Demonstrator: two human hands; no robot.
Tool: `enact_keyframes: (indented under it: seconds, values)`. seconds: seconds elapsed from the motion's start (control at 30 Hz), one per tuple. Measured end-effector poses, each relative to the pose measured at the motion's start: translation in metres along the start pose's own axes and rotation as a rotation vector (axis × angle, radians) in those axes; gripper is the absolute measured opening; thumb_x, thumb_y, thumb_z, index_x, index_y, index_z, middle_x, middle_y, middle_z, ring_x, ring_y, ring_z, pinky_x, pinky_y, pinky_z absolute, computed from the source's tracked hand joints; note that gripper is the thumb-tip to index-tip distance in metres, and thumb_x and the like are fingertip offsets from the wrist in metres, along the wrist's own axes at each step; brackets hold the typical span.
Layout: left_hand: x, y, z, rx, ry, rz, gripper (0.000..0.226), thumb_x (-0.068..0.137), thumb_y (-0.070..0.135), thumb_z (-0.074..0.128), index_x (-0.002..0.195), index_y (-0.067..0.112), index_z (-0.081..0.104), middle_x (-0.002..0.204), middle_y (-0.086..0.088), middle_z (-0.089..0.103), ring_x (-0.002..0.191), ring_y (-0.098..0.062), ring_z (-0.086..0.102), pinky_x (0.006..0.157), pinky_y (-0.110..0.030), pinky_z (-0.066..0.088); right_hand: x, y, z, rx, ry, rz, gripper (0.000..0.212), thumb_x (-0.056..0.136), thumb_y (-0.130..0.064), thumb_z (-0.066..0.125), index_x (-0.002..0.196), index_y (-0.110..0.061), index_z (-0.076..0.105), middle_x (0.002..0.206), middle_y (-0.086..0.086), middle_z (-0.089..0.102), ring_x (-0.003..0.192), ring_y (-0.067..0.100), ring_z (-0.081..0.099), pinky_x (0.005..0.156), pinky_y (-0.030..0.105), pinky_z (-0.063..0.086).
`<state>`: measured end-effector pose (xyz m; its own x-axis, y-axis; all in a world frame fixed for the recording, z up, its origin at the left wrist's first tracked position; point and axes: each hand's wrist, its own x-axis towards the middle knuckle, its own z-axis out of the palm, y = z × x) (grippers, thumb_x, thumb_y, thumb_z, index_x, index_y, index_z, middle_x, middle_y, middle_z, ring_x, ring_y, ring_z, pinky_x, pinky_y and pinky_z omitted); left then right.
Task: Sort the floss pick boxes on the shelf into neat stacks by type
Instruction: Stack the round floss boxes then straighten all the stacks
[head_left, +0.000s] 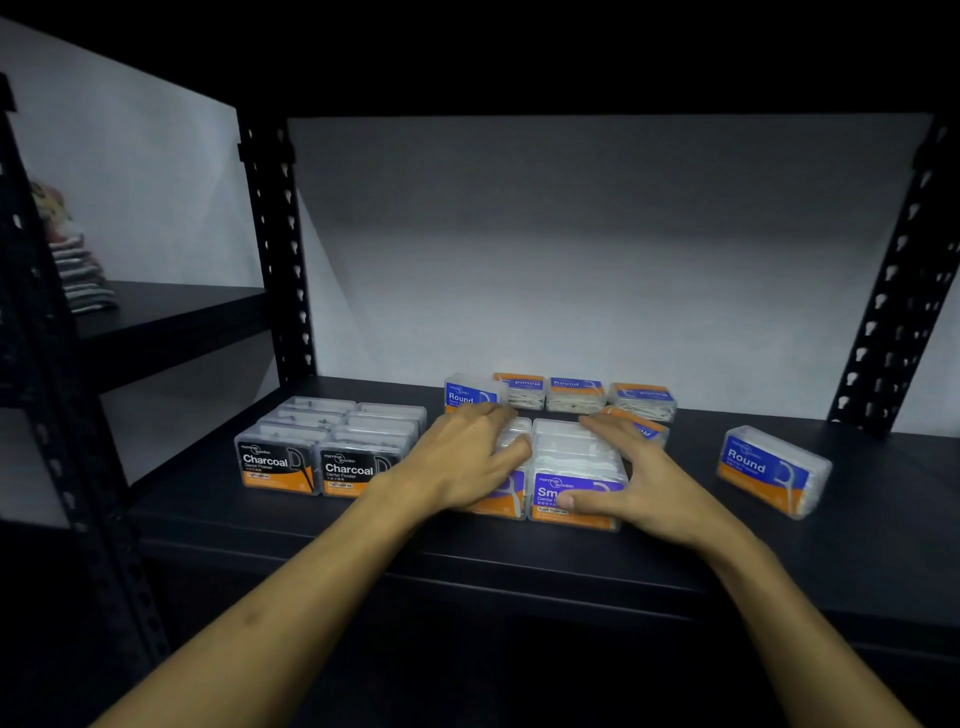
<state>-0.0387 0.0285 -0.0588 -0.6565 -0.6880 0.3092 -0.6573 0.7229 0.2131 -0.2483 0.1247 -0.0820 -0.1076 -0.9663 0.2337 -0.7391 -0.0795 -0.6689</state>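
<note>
On the black shelf (218, 499), two rows of black-labelled Charcoal boxes (322, 441) stand at the left. In the middle are two rows of purple-labelled Smooth boxes (574, 457). My left hand (462, 462) lies flat over the left purple row, hiding most of it. My right hand (639, 478) presses the right side of the right purple row, thumb on its front label. Blue Round boxes (574, 395) sit loose behind, one lies under my right fingers, and one tilted Round box (769, 467) rests apart at the right.
Black perforated uprights stand at the back left (280, 260) and back right (893, 291). A neighbouring shelf at the left holds a pile of folded items (78, 270). A white wall closes the back.
</note>
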Motion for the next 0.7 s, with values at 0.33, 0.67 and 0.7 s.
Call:
enact_keyframes:
  seconds: [0.33,0.67,0.7]
  values:
    - [0.021,0.011,-0.017,-0.074,0.076,0.058,0.059,0.099,0.061,0.03,0.136,0.023,0.056,0.135,-0.003,0.062,0.12,-0.023,0.058,0.097,-0.041,0.047,-0.024,0.007,-0.038,0.098,0.342,-0.061,0.07,0.077,-0.063,0.071,0.136,-0.031,0.053,0.136,-0.008,0.054,0.121,0.007,0.055,0.102,0.032,0.048]
    - [0.091,0.067,-0.008,-0.164,-0.118,0.087,0.038,0.1,0.039,0.052,0.13,0.018,0.061,0.131,-0.004,0.064,0.114,-0.021,0.058,0.091,-0.032,0.045,-0.057,0.082,-0.085,-0.255,0.665,0.238,0.052,0.082,-0.011,0.073,0.132,-0.01,0.058,0.13,0.017,0.053,0.122,0.037,0.041,0.105,0.05,0.039]
    - [0.1,0.073,-0.004,-0.155,-0.141,0.083,0.038,0.099,0.038,0.053,0.131,0.019,0.061,0.131,-0.005,0.063,0.113,-0.021,0.058,0.09,-0.032,0.045,-0.058,0.087,-0.088,-0.247,0.65,0.258,0.053,0.083,-0.012,0.073,0.133,-0.01,0.057,0.13,0.018,0.052,0.122,0.037,0.042,0.105,0.049,0.039]
